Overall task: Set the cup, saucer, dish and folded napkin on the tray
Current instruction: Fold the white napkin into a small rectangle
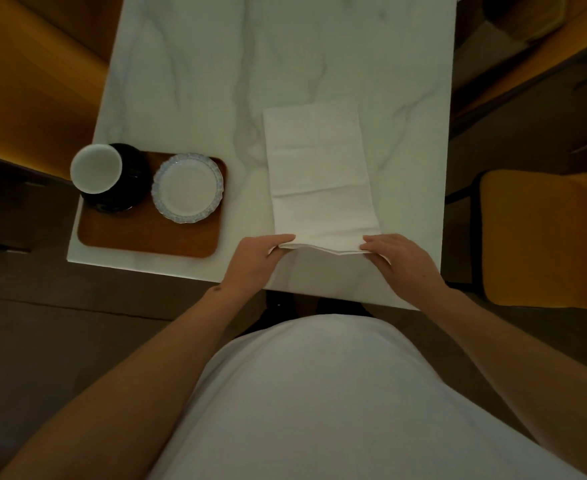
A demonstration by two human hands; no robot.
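A: What sits farthest left?

B: A brown tray (146, 237) at the near left corner of the white marble counter (216, 81). At its far left end stands a cup (96, 169), white inside, on something dark and glossy (129, 181); whether that is the saucer I cannot tell. Just beside it to the right, also on the tray, lies a white dish (187, 188) with a blue scalloped rim. The near half of the tray is bare.

A: And further right?

B: The napkin (320, 174), white, folded into a long strip, lies flat on the counter, well apart from the tray. It runs away from the person, with creases across it.

A: The hands?

B: The left hand (257, 261) pinches the napkin's near left corner, thumb on top, fingers under the layered edge. The right hand (399, 261) pinches the near right corner the same way. That near edge is lifted a little off the counter; the rest lies flat.

A: Anything beyond?

B: A chair (545, 237) with a yellow seat, right of the counter.
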